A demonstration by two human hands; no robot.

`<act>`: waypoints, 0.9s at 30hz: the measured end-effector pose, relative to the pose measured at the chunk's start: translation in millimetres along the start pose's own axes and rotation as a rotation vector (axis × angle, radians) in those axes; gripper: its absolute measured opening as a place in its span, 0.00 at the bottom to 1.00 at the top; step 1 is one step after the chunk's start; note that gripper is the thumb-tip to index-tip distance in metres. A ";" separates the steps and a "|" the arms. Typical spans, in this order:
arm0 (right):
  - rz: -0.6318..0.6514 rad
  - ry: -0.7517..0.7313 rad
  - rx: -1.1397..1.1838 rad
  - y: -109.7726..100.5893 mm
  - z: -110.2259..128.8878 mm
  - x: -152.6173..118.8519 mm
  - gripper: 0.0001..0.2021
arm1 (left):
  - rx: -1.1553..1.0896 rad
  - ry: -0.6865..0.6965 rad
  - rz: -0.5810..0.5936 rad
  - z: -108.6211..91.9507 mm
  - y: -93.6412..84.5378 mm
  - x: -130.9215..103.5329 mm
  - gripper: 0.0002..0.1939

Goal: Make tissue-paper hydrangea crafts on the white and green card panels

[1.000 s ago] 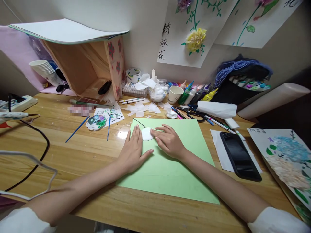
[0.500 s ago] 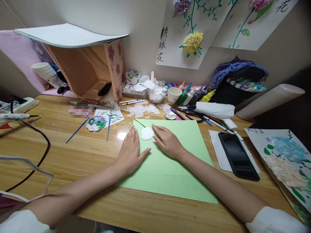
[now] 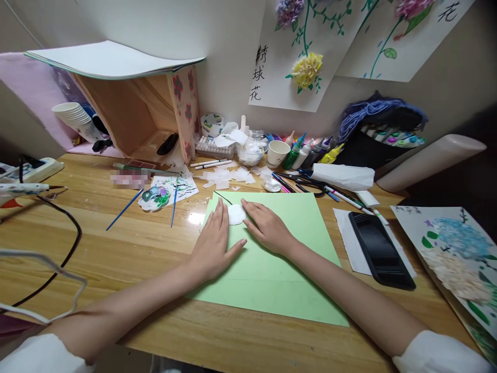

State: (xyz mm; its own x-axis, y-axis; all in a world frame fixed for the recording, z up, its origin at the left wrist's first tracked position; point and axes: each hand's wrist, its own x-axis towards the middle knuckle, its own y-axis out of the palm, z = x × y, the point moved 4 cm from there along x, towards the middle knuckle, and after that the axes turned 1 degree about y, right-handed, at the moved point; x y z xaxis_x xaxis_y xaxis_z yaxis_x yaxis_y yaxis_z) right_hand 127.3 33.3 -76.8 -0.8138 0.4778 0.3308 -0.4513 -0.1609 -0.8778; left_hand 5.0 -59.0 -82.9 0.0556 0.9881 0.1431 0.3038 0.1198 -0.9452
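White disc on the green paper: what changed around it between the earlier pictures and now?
The left hand eased left, then came back right to the left edge of the white disc. The right hand drew back to the disc's right edge. The green paper stayed put.

Glare is whitening the table [image 3: 195, 219] just left of the green paper [image 3: 272, 284]; darkness is lying beyond its right, pixelation farther left.

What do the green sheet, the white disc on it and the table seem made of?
The sheet is probably matte paper or thin card: flat, straight-edged, faintly creased. The disc may be cotton or paper: dull white, uneven-edged. The table looks like wood or wood-look laminate, glossy: grain and a bright reflection show.
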 end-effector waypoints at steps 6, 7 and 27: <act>0.027 -0.031 0.010 -1.9 2.0 0.2 0.21 | 0.105 0.101 0.087 3.1 -5.7 3.7 0.36; 0.023 -0.028 0.013 -2.6 2.2 -0.2 0.21 | 0.115 0.105 0.088 3.3 -5.6 3.5 0.37; -0.127 -0.222 -0.040 -8.1 11.9 -6.8 0.15 | 0.058 0.170 0.086 3.8 -4.1 1.0 0.37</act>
State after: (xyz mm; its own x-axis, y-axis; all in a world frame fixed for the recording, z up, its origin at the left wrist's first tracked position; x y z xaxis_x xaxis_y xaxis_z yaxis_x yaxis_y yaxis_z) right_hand 132.2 21.1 -67.9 -0.8139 0.2903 0.5032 -0.5437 -0.0754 -0.8359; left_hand 0.2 -58.2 -80.0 0.2400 0.9652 0.1039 0.2358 0.0458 -0.9707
